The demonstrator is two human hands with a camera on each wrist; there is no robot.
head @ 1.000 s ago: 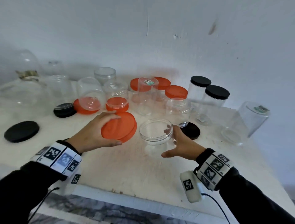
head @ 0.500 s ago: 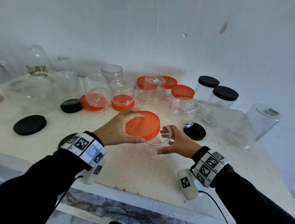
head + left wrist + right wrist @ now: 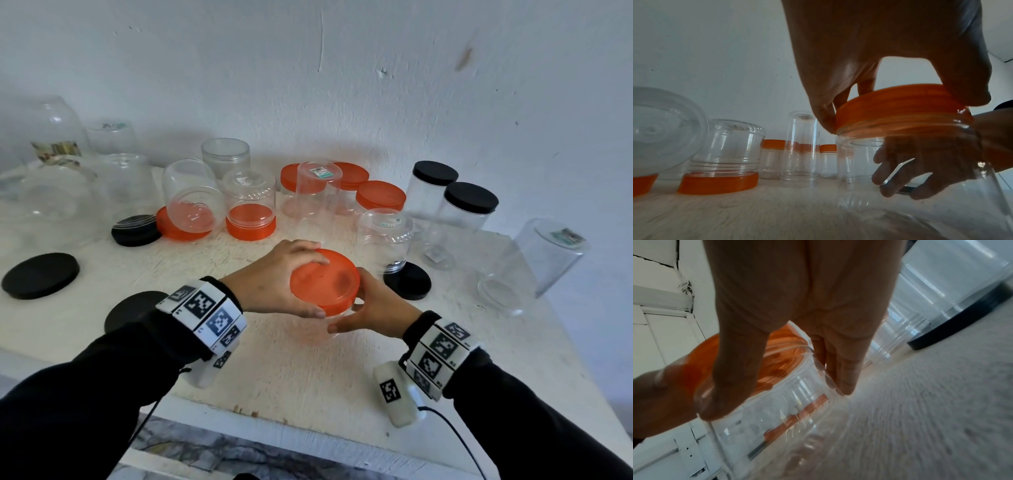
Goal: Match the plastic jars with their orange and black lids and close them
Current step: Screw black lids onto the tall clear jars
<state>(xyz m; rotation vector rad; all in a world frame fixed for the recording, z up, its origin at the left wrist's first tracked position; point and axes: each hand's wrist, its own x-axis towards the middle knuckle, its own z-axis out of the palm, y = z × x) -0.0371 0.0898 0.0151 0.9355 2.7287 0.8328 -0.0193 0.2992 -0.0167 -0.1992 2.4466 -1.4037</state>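
Left hand (image 3: pixel 274 277): centre of the head frame, fingers and thumb curled round the rim of the orange lid (image 3: pixel 324 281), clamping it from above.
Right hand (image 3: pixel 373 305): just right of the lid, thumb and fingers wrapped round the wall of the clear jar (image 3: pixel 920 162) below it.
Orange lid: sits on the jar's mouth; left wrist view shows it slightly tilted over the threaded neck, whether fully seated cannot be told.
Clear jar: upright on the white counter (image 3: pixel 308 370), centre of frame, mostly hidden under the lid and hands in the head view.
Loose black lids: one (image 3: pixel 40 275) at mid-left, one (image 3: pixel 133 308) partly behind the left wristband.
Inverted jar on black lid (image 3: pixel 385 240): just right of the hands.
Middle row: two inverted clear jars resting on orange lids (image 3: pixel 219 205), left of centre; a black lid (image 3: pixel 136 230) beside them.
Far row: three orange-lidded jars (image 3: pixel 380 196) at upper centre, two black-lidded jars (image 3: pixel 452 192) at upper right.
Right edge: clear jar lying on its side (image 3: pixel 534 263).
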